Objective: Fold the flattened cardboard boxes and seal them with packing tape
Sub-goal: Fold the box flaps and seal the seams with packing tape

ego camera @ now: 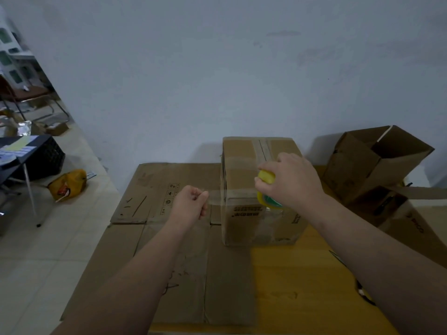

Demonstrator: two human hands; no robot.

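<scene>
A folded cardboard box [244, 165] stands on the table against the wall, with clear tape strips across its top and near side. My right hand [292, 182] grips a yellow tape dispenser [266, 187] against the box's front top edge. My left hand [192, 203] pinches the free end of a clear tape strip [215, 197] that stretches from the dispenser leftward past the box's left edge. A large flattened cardboard box [174, 250] lies under my arms on the yellow table [302, 286].
An open cardboard box [377, 160] lies tipped at the back right, with more flat cardboard [416, 221] in front of it. On the tiled floor at left lie a yellow bag [69, 184] and a black crate [43, 158].
</scene>
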